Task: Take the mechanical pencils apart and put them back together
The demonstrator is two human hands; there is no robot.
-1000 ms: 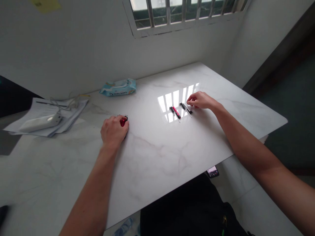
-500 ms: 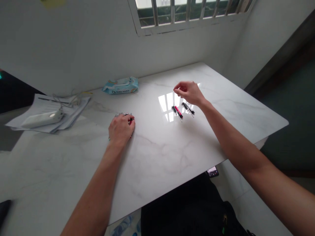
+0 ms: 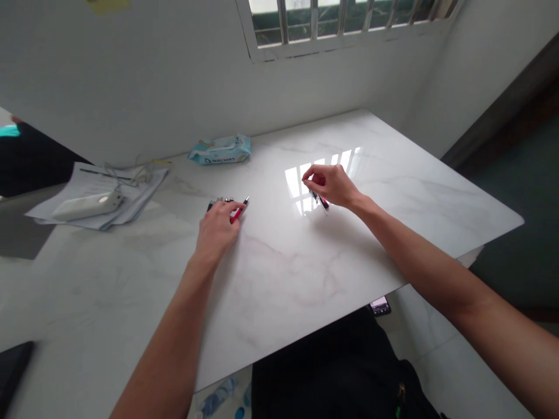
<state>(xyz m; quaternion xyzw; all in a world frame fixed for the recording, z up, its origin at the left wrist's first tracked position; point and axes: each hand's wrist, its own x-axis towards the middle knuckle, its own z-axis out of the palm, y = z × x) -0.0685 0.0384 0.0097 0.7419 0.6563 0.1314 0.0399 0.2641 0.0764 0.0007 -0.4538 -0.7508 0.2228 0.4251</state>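
Observation:
My left hand (image 3: 217,228) rests on the white marble table (image 3: 279,273), fingers curled over a small bunch of pens; a red pen (image 3: 240,210) pokes out past the fingertips. My right hand (image 3: 329,183) hovers over the row of pens (image 3: 322,201) lying in the window's reflection, thumb and fingers pinched together just above them. Most of that row is hidden under the hand; a black and a red one show at its lower edge. Whether the pinch holds a pen I cannot make out.
A blue pack of wet wipes (image 3: 220,149) lies near the wall. At the far left are papers (image 3: 131,195) with a white device (image 3: 87,205) and cables on them. A phone (image 3: 378,305) lies below the table's front edge.
My right hand moved left from the right end of the pen row, lifted, and now comes down over the row. My left hand shifted right, and the red pen now sticks out from it.

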